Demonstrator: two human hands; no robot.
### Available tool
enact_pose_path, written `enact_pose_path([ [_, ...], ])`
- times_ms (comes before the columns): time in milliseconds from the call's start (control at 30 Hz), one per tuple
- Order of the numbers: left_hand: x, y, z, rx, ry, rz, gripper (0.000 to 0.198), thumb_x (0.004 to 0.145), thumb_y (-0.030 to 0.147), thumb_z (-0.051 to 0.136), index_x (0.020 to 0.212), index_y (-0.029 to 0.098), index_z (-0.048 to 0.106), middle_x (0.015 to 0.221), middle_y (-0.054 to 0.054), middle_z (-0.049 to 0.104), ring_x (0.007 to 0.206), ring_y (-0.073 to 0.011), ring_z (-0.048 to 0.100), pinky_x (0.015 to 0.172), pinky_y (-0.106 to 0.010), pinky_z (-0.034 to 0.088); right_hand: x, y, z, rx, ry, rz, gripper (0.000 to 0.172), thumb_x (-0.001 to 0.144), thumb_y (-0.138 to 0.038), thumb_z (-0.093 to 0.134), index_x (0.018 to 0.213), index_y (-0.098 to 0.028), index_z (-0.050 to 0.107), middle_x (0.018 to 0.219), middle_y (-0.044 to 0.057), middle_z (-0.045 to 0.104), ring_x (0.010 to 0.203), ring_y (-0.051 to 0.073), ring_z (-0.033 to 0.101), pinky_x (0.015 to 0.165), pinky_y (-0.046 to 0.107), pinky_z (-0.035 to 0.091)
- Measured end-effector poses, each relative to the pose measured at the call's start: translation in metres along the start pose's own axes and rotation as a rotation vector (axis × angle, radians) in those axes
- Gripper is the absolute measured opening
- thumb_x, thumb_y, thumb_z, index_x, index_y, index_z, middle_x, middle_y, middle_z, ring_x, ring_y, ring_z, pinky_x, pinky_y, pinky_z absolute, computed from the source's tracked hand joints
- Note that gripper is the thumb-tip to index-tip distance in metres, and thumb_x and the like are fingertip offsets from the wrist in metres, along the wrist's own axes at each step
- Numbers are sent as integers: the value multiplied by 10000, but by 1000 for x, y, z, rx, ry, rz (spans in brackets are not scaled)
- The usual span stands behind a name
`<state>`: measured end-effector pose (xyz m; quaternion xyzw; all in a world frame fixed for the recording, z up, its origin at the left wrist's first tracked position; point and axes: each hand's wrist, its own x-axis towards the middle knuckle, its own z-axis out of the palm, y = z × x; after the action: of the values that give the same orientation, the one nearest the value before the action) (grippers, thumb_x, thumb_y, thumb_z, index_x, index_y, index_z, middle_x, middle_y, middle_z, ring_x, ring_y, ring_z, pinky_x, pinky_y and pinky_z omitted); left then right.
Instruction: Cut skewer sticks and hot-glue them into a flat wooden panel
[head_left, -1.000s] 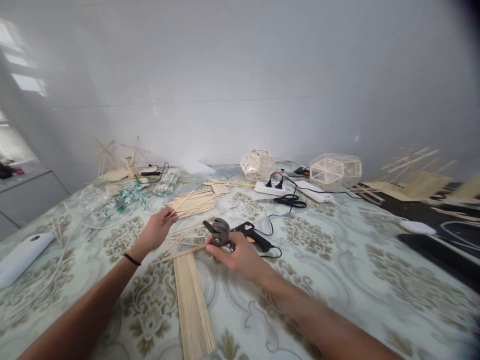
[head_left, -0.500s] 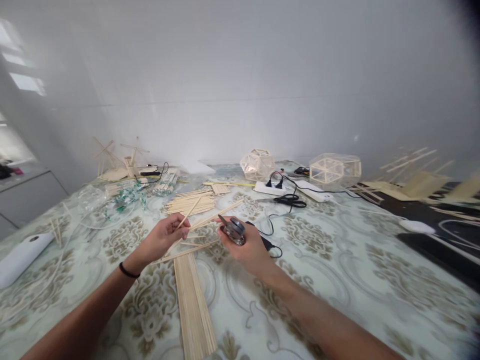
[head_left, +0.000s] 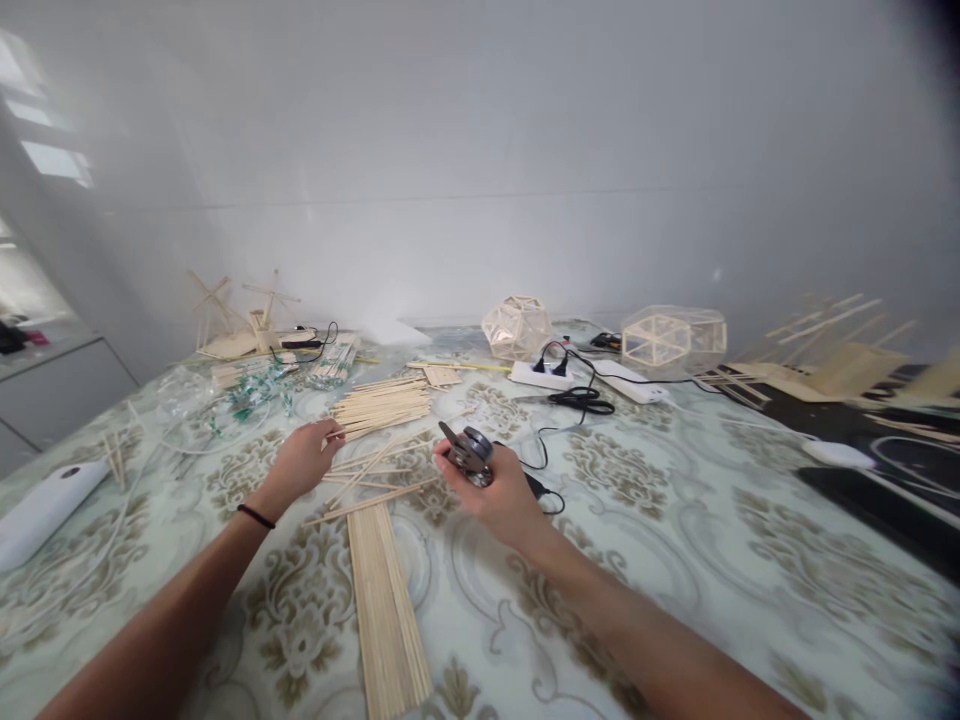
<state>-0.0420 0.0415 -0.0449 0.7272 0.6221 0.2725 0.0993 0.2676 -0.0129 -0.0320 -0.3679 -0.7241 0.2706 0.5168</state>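
My left hand point(head_left: 304, 460), a dark band at its wrist, is at the left end of a pile of thin wooden sticks point(head_left: 386, 402). Its thumb and fingers are pinched on the end of a stick there. Gripped in my right hand point(head_left: 499, 495) is a metal hand tool point(head_left: 472, 455) with a dark pointed blade and a round disc; its exact kind is unclear. Between the hands lie several loose sticks point(head_left: 382, 490), some crossing. Below them, a flat bundle of longer wooden strips point(head_left: 386, 610) runs toward me.
Behind my right hand are black scissors point(head_left: 581, 400) and a power strip point(head_left: 540, 376) with two plugs and cables. Two faceted stick-frame models point(head_left: 517, 328) stand near the wall. Plastic wrappers point(head_left: 255, 390) lie at the left, and a white oblong device point(head_left: 49, 515) sits farther left.
My left hand has moved left and slightly away from me to the pile. The stick it held up has left its fingers. My right hand stays nearly in place with the tool.
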Motion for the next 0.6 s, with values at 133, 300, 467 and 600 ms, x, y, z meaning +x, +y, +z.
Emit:
enact_pose_path([
  [133,1,-9,2,86,-2,-48,122,865,230,559,792,220,656,847,-83,735,855,-269,661,769,-326,448,0,-1,1,-2,-33,8,190,939,-365,630,850,-209,694,750,12,682,706,193,612,723,313,490],
  [300,6,-15,2,80,10,-56,170,849,195,537,681,216,544,848,-95,662,866,-265,638,799,-339,454,-1,0,2,-14,-42,-11,211,935,-366,626,822,-201,693,734,12,652,683,181,572,695,309,474],
  [467,7,-6,-1,-46,-27,-19,188,905,318,494,748,221,526,757,-45,603,760,-236,579,716,-325,442,-1,6,2,-4,-32,8,178,929,-359,644,878,-200,708,763,11,669,703,178,578,713,312,479],
  [600,-2,13,-4,-211,-138,90,265,932,444,483,831,211,556,748,-2,572,714,-187,524,669,-285,430,4,11,0,95,86,143,245,853,-407,725,961,-189,700,783,22,692,695,183,608,710,319,500],
])
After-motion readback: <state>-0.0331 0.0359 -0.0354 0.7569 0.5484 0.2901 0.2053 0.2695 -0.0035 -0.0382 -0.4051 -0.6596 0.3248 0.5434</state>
